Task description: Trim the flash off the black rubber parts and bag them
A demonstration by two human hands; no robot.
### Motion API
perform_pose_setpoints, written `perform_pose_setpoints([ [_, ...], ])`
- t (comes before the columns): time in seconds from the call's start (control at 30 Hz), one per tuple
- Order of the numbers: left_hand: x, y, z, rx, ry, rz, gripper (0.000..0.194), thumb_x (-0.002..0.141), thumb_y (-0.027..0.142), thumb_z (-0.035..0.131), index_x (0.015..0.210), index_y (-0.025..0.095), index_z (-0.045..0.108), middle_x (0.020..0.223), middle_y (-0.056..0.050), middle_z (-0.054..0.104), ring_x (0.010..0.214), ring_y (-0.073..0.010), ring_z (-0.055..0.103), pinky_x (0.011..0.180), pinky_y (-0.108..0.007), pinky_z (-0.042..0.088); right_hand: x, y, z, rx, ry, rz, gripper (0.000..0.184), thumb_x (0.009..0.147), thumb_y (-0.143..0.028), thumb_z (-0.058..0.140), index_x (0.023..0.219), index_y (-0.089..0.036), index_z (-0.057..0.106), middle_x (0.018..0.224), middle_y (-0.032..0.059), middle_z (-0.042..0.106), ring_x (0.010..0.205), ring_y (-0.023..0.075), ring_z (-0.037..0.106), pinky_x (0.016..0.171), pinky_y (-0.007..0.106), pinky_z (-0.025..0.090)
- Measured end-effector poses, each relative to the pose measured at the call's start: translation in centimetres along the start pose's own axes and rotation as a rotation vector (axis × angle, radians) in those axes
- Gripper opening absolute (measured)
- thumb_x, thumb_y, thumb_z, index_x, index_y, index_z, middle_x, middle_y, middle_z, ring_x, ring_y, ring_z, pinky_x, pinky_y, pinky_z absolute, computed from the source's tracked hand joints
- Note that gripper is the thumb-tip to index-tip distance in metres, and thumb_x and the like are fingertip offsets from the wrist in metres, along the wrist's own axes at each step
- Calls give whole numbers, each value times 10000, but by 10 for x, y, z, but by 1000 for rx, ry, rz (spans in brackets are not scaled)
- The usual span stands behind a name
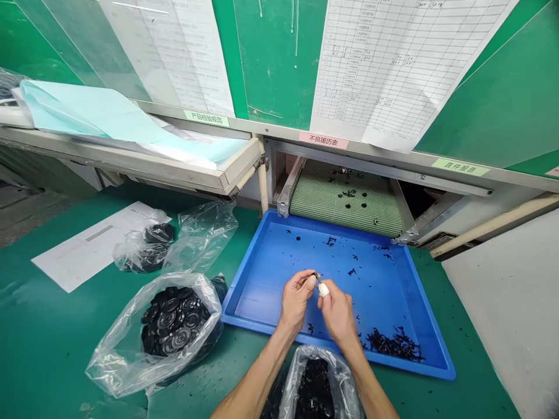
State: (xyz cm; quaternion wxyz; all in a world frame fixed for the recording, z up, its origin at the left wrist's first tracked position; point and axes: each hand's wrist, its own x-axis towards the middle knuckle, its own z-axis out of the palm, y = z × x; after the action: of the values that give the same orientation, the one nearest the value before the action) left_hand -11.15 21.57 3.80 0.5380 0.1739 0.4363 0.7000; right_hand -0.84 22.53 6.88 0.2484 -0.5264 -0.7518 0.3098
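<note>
Two hands above a blue tray [257, 279]. Left hand [297, 299]: fingers [304, 281] pinched together on a small dark part [316, 276], which sits over the tray. Right hand [338, 317]: fingertips [323, 290], one capped in white, closed against the same part. Labels: pink 不良履历表 [324, 139]; green 产品检验规范 [207, 118]. Tray contents: scattered black bits, plus a heap [393, 344] at its near right corner. Clear bag [122, 361]: black discs [172, 320]. Second bag [336, 378], just below the tray: black pieces [313, 393].
</note>
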Motion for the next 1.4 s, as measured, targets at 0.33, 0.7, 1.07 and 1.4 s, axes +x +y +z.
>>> perform_pose_setpoints([
  [0.33, 7, 0, -2, -241, 159, -135, 200, 620, 184, 714, 774, 122, 605, 802, -83, 680, 580, -78, 505, 454, -166, 316, 78, 42, 6, -61, -85, 47, 318, 798, -176, 376, 986, -195, 631, 763, 29, 668, 687, 160, 580, 638, 241, 395],
  [0.7, 17, -1, -15, -500, 332, -135, 168, 634, 167, 707, 780, 135, 631, 778, -42, 637, 672, -97, 569, 570, -192, 428, 181, 8, 55, -222, -230, -167, 354, 741, -19, 423, 951, -153, 674, 978, 100, 661, 893, 191, 606, 793, 260, 413],
  [1.07, 15, 0, -7, -368, 163, -151, 341, 536, 261, 848, 804, 113, 699, 723, -21, 626, 564, -43, 482, 459, -151, 333, 55, -2, -23, -149, -336, -477, 471, 819, -55, 353, 1199, -239, 559, 1057, 49, 586, 893, 140, 570, 779, 250, 442],
  [1.4, 7, 2, -2, -301, 123, -55, 321, 540, 263, 841, 783, 121, 688, 797, -36, 654, 518, -24, 438, 431, -148, 308, 6, -3, -11, -510, -112, -247, 334, 876, -105, 339, 1110, -220, 547, 889, 41, 667, 677, 152, 607, 535, 229, 317],
])
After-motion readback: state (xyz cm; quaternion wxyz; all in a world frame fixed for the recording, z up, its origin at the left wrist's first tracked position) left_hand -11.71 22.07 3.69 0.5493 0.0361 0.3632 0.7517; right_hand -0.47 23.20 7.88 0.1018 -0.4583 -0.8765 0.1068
